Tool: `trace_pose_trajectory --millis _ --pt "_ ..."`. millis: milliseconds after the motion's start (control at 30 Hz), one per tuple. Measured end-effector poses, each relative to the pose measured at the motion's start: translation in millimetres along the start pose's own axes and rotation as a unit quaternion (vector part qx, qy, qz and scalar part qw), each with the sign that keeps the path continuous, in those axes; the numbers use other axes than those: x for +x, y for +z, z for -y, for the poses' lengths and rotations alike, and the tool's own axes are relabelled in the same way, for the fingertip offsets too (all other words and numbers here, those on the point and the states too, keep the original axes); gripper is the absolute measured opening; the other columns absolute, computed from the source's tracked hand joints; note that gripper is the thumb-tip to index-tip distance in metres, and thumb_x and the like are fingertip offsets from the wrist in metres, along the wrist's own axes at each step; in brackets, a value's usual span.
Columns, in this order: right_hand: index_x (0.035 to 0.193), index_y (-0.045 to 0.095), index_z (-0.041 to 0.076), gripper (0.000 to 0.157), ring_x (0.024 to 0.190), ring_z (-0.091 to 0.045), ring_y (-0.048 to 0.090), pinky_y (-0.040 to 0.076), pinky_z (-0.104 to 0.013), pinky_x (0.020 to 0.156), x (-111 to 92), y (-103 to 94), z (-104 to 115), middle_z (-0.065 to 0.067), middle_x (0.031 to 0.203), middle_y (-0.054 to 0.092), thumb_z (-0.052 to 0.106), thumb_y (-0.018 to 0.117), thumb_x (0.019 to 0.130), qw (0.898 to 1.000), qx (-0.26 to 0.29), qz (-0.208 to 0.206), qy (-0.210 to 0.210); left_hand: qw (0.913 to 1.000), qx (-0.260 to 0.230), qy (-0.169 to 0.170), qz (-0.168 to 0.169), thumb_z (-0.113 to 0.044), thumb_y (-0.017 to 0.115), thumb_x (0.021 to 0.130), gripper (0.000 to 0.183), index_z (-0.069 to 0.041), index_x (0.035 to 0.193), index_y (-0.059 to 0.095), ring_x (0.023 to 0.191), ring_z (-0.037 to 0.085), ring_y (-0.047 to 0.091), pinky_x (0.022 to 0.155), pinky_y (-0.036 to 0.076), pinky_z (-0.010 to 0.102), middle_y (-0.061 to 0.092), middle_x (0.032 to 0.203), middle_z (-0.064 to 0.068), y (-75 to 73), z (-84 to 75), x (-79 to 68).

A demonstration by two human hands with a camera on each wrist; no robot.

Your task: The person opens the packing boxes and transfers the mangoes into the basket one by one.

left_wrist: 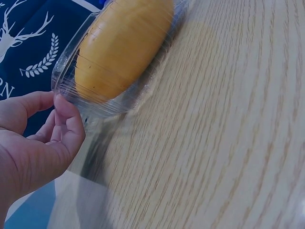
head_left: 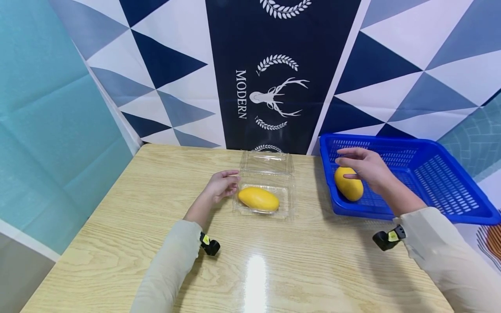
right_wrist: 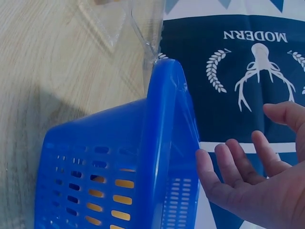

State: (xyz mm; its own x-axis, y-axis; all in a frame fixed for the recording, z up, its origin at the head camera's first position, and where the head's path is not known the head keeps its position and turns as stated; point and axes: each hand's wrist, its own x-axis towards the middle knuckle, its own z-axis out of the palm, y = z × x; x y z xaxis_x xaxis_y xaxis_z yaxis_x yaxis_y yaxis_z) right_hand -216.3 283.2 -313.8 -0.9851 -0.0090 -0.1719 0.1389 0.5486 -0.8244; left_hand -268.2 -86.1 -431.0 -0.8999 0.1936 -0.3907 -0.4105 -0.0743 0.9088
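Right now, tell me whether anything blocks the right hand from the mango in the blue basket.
Nothing visible does: the blue basket is open-topped, and the right hand hangs above it, near the mango.

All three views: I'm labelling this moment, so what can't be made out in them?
Right wrist view: most of the mango in the basket, hidden by the blue plastic basket's wall; only yellow patches show through its slots.
Right wrist view: part of the right hand, cut off by the right edge.
Left wrist view: one end of the mango in the clear container, cut off by the top edge.
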Motion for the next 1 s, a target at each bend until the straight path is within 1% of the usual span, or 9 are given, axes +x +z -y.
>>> trace_pose_trajectory --millis 200,400,467,567,667,733,833,1000 --pt "0.136 0.042 0.007 0.059 0.09 0.001 0.056 0.056 -0.026 0.082 -0.2 1.7 1.2 -0.006 0.126 0.048 0.042 0.058 0.091 1.0 0.007 0.014 0.005 1.0 -0.002 0.007 -0.006 -0.006 0.058 0.091 0.043 -0.005 0.133 0.049 0.061 0.007 0.053 0.055 0.048 0.014 0.056 0.096 0.007 0.4 1.3 1.9" --pt "0.135 0.043 0.008 0.062 0.092 0.0 0.055 0.055 -0.03 0.086 -0.3 3.9 4.9 -0.004 0.124 0.05 0.046 0.059 0.089 1.0 0.011 0.023 0.007 0.9999 -0.001 0.007 -0.008 -0.007 0.058 0.091 0.043 -0.005 0.133 0.049 0.061 0.008 0.052 0.055 0.048 0.014 0.056 0.094 0.007 1.2 0.7 1.4" --pt "0.136 0.042 0.008 0.063 0.095 -0.004 0.055 0.055 -0.03 0.086 -0.6 4.9 6.3 -0.003 0.123 0.05 0.045 0.059 0.089 1.0 0.013 0.024 0.008 0.9999 -0.001 0.007 -0.009 -0.006 0.058 0.09 0.043 -0.006 0.133 0.049 0.061 0.008 0.052 0.054 0.048 0.014 0.055 0.093 0.007 1.4 0.1 0.7" --pt "0.137 0.041 0.007 0.064 0.107 -0.015 0.053 0.054 -0.031 0.087 -0.5 7.4 8.0 -0.003 0.123 0.05 0.044 0.059 0.089 0.999 0.018 0.028 0.012 1.0 -0.001 0.006 -0.007 -0.006 0.058 0.09 0.044 -0.006 0.133 0.049 0.06 0.008 0.051 0.054 0.047 0.014 0.055 0.092 0.007 1.7 -0.7 0.2" --pt "0.138 0.04 0.006 0.063 0.118 -0.026 0.047 0.054 -0.033 0.089 0.4 10.8 9.3 -0.006 0.126 0.048 0.042 0.059 0.09 0.999 0.024 0.033 0.013 1.0 -0.002 0.005 -0.007 -0.006 0.058 0.09 0.044 -0.006 0.133 0.049 0.06 0.008 0.051 0.054 0.048 0.014 0.055 0.092 0.007 2.0 -0.6 0.7" --pt "0.138 0.04 0.005 0.063 0.121 -0.028 0.044 0.053 -0.034 0.09 1.1 13.0 10.3 -0.009 0.13 0.046 0.041 0.059 0.09 0.999 0.025 0.037 0.013 1.0 -0.002 0.005 -0.008 -0.006 0.059 0.09 0.043 -0.006 0.133 0.05 0.06 0.008 0.052 0.054 0.048 0.014 0.055 0.092 0.007 2.0 -0.2 1.2" --pt "0.139 0.04 0.005 0.062 0.123 -0.03 0.043 0.054 -0.033 0.089 1.7 15.5 11.7 -0.013 0.135 0.042 0.04 0.058 0.091 0.999 0.024 0.04 0.013 1.0 0.0 0.006 -0.007 -0.007 0.059 0.09 0.043 -0.006 0.132 0.05 0.06 0.008 0.052 0.054 0.048 0.014 0.056 0.093 0.007 1.9 0.6 1.8" --pt "0.138 0.04 0.005 0.061 0.122 -0.029 0.043 0.055 -0.03 0.087 1.6 17.7 13.2 -0.013 0.137 0.041 0.039 0.058 0.091 0.999 0.026 0.04 0.015 1.0 0.001 0.007 -0.002 -0.007 0.059 0.09 0.043 -0.006 0.132 0.049 0.06 0.007 0.052 0.053 0.047 0.014 0.056 0.091 0.006 1.3 1.5 1.0"
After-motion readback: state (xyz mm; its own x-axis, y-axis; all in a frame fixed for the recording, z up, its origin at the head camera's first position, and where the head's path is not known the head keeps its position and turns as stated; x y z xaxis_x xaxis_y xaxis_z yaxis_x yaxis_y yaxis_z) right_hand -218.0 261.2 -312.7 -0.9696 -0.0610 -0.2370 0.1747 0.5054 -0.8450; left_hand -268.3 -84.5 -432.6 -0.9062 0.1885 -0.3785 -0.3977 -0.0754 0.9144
